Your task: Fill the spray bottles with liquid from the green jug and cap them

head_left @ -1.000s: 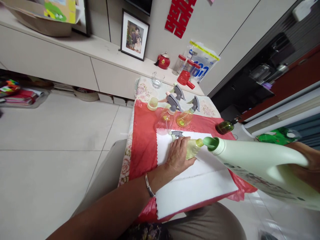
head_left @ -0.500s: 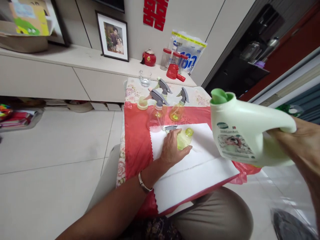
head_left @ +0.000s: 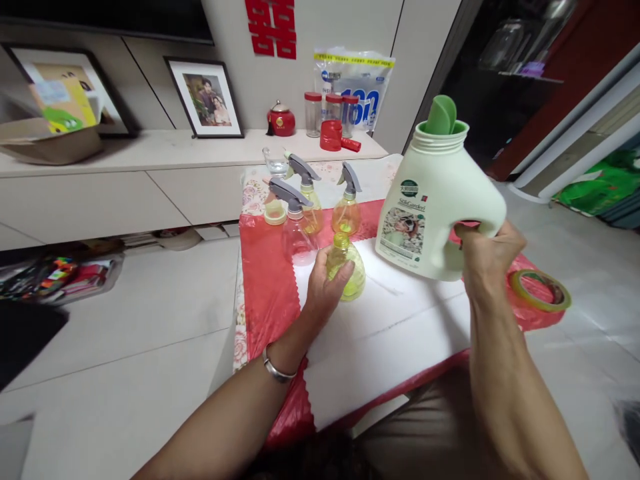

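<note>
My left hand (head_left: 326, 279) is wrapped around a small yellow-green bottle (head_left: 354, 275) with a bare, capless neck, held over the white sheet (head_left: 385, 340). My right hand (head_left: 493, 250) grips the handle of a large pale green detergent jug (head_left: 440, 193), upright and above the sheet's right side. A green spout (head_left: 441, 117) sticks up from the jug's uncapped mouth. Just behind the small bottle stand a pink spray bottle (head_left: 299, 240), a yellow spray bottle (head_left: 313, 207) and an orange-yellow spray bottle (head_left: 346, 212), each with a grey trigger head.
A red plastic cover (head_left: 270, 280) lies beneath the sheet. Tape (head_left: 540, 290) rests at the right edge. Near the back left are a pale cap (head_left: 275, 213) and a glass cup (head_left: 276, 162). Behind, a cabinet (head_left: 200, 152) carries red-lidded jars (head_left: 313, 115) and a framed photo (head_left: 205, 100).
My right hand has brought the jug inward from the right and turned it more upright. My left hand has closed around the small bottle, which now stands more upright. The view has shifted.
</note>
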Demonstrator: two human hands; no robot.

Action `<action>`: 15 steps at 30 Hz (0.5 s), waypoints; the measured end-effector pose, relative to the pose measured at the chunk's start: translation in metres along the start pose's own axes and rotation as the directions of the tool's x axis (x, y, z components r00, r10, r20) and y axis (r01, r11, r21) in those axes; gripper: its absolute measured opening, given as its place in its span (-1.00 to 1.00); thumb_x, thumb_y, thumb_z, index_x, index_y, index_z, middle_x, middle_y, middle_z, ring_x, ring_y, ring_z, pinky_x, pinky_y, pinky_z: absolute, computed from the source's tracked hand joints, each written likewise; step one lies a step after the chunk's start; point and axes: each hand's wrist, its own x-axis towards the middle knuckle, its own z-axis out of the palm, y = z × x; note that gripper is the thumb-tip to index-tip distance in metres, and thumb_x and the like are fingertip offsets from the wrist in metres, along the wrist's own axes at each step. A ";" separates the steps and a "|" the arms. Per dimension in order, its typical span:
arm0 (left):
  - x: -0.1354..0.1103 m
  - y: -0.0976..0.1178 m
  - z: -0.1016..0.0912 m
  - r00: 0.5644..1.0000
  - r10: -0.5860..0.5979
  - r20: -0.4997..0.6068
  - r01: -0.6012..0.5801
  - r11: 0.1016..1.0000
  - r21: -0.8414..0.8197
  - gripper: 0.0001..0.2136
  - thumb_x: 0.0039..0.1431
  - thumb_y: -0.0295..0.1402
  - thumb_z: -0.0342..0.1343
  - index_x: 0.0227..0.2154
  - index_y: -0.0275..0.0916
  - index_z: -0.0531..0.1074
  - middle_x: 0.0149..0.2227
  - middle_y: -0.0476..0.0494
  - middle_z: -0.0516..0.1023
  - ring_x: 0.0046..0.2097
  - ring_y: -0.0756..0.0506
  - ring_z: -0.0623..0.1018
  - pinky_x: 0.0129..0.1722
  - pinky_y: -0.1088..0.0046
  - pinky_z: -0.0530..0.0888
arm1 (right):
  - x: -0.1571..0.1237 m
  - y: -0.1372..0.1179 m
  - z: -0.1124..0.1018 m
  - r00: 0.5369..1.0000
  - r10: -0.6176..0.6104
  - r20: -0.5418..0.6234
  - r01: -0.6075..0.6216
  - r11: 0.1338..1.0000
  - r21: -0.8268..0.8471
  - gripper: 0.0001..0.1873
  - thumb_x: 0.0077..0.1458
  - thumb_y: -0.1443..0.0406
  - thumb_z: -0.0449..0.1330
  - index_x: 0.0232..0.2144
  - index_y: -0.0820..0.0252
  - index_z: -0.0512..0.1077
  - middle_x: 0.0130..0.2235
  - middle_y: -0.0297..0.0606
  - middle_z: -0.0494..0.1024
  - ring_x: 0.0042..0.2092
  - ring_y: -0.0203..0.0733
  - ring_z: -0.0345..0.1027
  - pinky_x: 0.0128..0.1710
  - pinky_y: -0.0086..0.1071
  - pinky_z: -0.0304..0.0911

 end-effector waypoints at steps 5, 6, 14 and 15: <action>0.002 -0.002 -0.003 1.000 0.028 0.006 -0.028 0.996 -0.079 -0.51 0.12 -0.01 0.24 0.01 -0.17 0.37 -0.09 -0.15 0.59 -0.08 -0.15 0.58 0.01 0.26 0.48 | -0.015 0.020 0.016 0.999 0.044 -0.017 -0.043 0.998 0.046 -0.80 -0.20 0.23 0.23 -0.48 0.25 0.41 -0.49 -0.43 0.27 -0.43 -0.35 0.13 -0.50 -0.48 0.07; 0.003 -0.002 -0.003 0.999 0.037 0.007 -0.036 0.996 -0.078 -0.50 0.11 0.00 0.25 0.01 -0.17 0.37 -0.10 -0.15 0.59 -0.09 -0.15 0.58 -0.01 0.26 0.48 | -0.016 0.024 0.018 0.998 0.052 -0.019 -0.051 0.997 0.053 -0.80 -0.20 0.23 0.22 -0.47 0.25 0.41 -0.49 -0.43 0.28 -0.43 -0.34 0.14 -0.49 -0.48 0.07; -0.003 -0.002 -0.004 0.993 0.024 0.115 -0.038 0.993 0.115 -0.38 0.02 0.03 0.32 0.08 -0.15 0.34 0.05 -0.23 0.54 0.06 -0.24 0.54 0.07 0.18 0.44 | -0.017 0.041 0.009 0.994 0.107 0.037 -0.109 0.992 0.061 -0.71 -0.18 0.22 0.24 -0.34 0.24 0.51 -0.39 -0.36 0.49 -0.36 -0.25 0.33 -0.38 -0.42 0.25; -0.004 -0.002 -0.004 0.992 0.022 0.121 -0.038 0.991 0.130 -0.37 0.02 0.03 0.32 0.09 -0.15 0.34 0.05 -0.23 0.54 0.06 -0.24 0.54 0.07 0.18 0.44 | -0.018 0.042 0.007 0.993 0.102 0.052 -0.104 0.993 0.052 -0.69 -0.17 0.22 0.25 -0.31 0.23 0.52 -0.36 -0.35 0.52 -0.34 -0.24 0.35 -0.35 -0.41 0.26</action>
